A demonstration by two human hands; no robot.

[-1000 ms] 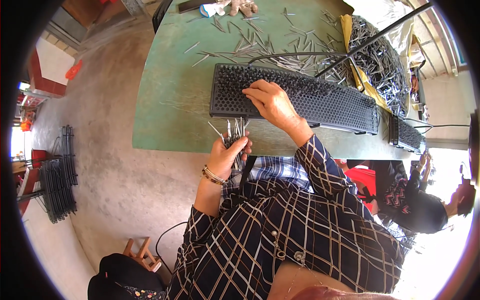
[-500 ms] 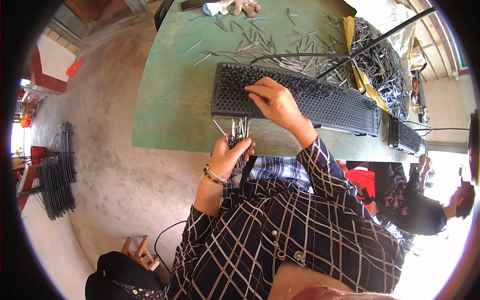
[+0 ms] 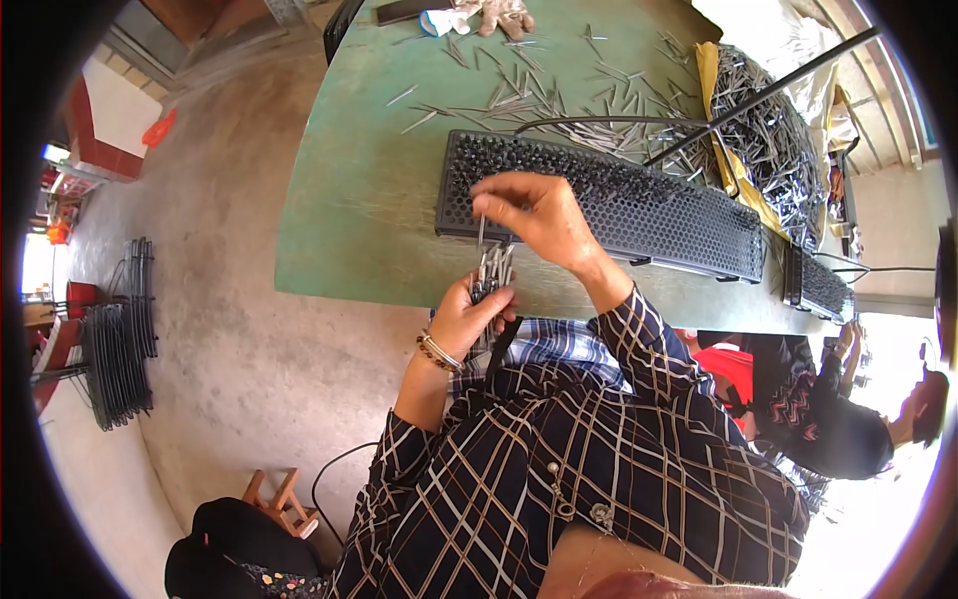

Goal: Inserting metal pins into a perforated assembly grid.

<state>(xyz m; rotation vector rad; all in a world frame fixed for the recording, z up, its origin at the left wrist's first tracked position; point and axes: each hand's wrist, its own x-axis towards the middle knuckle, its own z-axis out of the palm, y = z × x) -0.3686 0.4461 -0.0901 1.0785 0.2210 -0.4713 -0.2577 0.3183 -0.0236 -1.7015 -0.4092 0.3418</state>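
Observation:
A bundle of slim grey metal rods [image 3: 494, 270] stands up out of my left hand [image 3: 465, 321], whose fingers are wrapped round it at the table's near edge. Just above that bundle, my right hand [image 3: 544, 222] pinches a single slim metal rod [image 3: 481, 232] between thumb and fingertips, the rod hanging down. Behind both hands lies a long black rack [image 3: 664, 215] full of small round holes. Many dark rod ends stick up from its far side and left end; holes toward its near right side show bare. My right hand covers part of its front left edge.
Loose metal rods [image 3: 519, 95] lie scattered over the green table [image 3: 349, 190]. A yellow-edged sack [image 3: 763, 130] of rods sits at the back right, with a thin black bar crossing before it. Gloves [image 3: 504, 18] lie at the far edge. Another person [image 3: 828, 419] works at the right beside a second rack [image 3: 813, 285].
My right hand has moved from over the rack's holes toward the left hand's bundle and now holds one rod. The left hand has shifted slightly right in the picture, as has the whole scene.

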